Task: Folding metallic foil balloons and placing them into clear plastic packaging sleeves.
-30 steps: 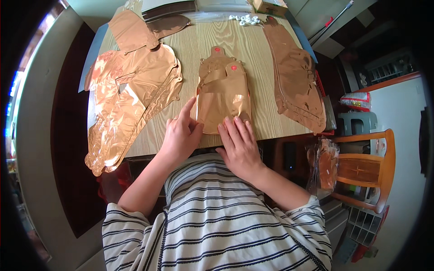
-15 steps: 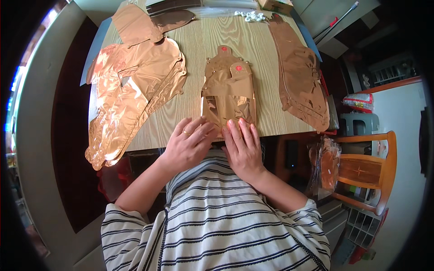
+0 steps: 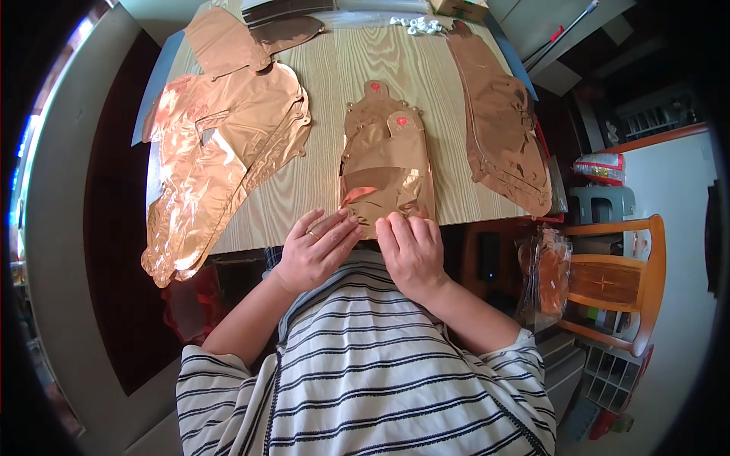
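A folded copper-coloured foil balloon [image 3: 384, 156] lies flat in the middle of the table, its near end at the table's front edge. Two rounded tabs with red marks show at its far end. My left hand [image 3: 319, 249] rests at its near left corner, fingers stretched out and touching the foil. At the near right part my right hand [image 3: 412, 254] has its fingers curled down, pinching the foil edge; the fingertips are partly hidden.
A pile of crinkled foil balloons [image 3: 228, 159] covers the table's left side and overhangs its front edge. Another flat foil balloon [image 3: 502, 121] lies at the right. Small white pieces [image 3: 417, 26] sit at the back. A wooden chair [image 3: 612, 283] with bagged foil [image 3: 549, 273] stands at right.
My right fingers have gone from lying stretched on the foil to curling at its near edge. My left hand has flattened slightly. The foil's near part has shifted and creased differently.
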{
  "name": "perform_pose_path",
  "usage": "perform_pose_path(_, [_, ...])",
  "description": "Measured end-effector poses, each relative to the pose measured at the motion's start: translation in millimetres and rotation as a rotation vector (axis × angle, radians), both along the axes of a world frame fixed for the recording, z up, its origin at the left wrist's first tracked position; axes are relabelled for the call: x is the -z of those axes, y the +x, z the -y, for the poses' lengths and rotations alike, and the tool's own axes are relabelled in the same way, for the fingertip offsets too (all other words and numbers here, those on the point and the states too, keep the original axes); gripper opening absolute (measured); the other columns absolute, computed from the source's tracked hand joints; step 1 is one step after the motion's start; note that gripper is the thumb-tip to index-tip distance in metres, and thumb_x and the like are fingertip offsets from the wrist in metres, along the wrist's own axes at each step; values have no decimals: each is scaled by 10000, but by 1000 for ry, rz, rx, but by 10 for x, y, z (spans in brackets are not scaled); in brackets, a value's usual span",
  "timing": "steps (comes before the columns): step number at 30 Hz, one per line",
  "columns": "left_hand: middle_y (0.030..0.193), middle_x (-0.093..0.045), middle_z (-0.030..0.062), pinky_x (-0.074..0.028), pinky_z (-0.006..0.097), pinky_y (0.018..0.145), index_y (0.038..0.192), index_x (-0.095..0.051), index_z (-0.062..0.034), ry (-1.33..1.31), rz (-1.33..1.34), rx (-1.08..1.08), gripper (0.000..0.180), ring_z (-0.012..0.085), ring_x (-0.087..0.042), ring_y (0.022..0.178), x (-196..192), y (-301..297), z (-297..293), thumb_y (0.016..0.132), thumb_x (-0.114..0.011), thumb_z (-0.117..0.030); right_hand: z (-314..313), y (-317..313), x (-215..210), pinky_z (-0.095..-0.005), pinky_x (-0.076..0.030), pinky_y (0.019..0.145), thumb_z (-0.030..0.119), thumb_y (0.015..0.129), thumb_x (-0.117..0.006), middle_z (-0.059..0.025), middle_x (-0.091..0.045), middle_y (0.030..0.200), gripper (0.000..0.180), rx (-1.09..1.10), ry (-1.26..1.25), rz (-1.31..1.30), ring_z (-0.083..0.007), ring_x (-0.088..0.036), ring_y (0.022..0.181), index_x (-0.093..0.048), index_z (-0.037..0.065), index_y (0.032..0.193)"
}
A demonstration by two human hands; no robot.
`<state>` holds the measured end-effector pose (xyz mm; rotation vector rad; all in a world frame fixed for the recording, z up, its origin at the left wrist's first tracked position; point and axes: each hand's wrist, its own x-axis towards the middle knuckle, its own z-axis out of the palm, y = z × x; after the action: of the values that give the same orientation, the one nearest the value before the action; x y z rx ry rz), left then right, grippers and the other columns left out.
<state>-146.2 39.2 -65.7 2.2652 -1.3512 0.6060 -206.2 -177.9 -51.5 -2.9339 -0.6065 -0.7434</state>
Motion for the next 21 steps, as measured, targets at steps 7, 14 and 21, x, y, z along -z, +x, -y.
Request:
perform_pose_path(7, [1213, -715, 81, -384, 468, 1122, 1158, -707, -79, -160, 30, 40, 347, 257, -679, 1165, -192, 41, 86, 813, -745, -64, 99, -22, -114, -366, -489, 711, 157, 853, -586, -106, -600, 949, 218, -43, 42, -75, -240, -548, 786, -655, 13, 1001])
perform_pose_path(14, [1258, -619, 210, -506, 385, 980, 1367, -540, -2, -616, -645, -15, 454, 281, -646, 1131, -216, -158, 218, 934, -669, -46, 233, -190, -285, -294, -482, 615, 81, 978, -677, -44, -650, 811, 115, 313, 1098, -27, -132, -605, 702, -642, 12, 893])
perform_pose_path(21, [1345, -515, 226, -580, 377, 912, 1607, 12, -75, -964, -1794, -34, 950, 261, -649, 1124, -426, -205, 700, 969, -691, -72, 54, -102, -116, -266, -515, 702, 226, 1016, -657, -6, -656, 951, 143, 302, 2454, -235, -102, -627, 800, -631, 86, 1031])
